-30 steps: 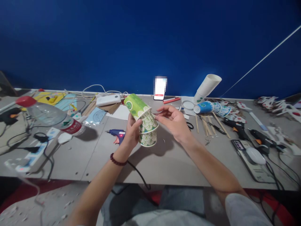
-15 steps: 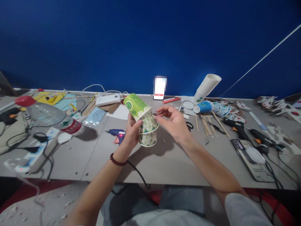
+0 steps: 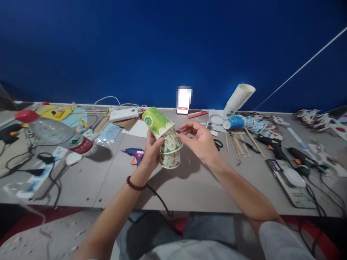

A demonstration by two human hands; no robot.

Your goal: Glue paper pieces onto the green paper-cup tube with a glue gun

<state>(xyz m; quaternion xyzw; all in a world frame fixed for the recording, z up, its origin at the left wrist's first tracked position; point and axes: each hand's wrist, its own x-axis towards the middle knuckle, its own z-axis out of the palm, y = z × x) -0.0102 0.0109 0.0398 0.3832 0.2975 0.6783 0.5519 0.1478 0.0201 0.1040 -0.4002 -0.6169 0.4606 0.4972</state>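
My left hand (image 3: 152,150) is wrapped round a chain of joined paper cups (image 3: 170,142), lifted above the table. Its top cup is painted green with a ringed eye and leans to the left; the lower cups carry a green scale pattern on white. At the chain's right side, my right hand (image 3: 199,141) has thumb and forefinger pinched together against the cup rim. Whatever lies between those fingertips is too small to make out. Behind my left hand lies a blue glue gun (image 3: 135,154) with a red light on.
A water bottle (image 3: 58,135) and a power strip (image 3: 43,177) are at left. A lit phone (image 3: 183,101) leans on the blue wall. Stacked white cups (image 3: 238,99), a blue cup chain (image 3: 235,122), sticks (image 3: 238,144), scissors (image 3: 218,145) and black glue guns (image 3: 273,146) lie to the right.
Both hands and the cup chain stay almost in place. Only a very slight shift of the whole view shows.
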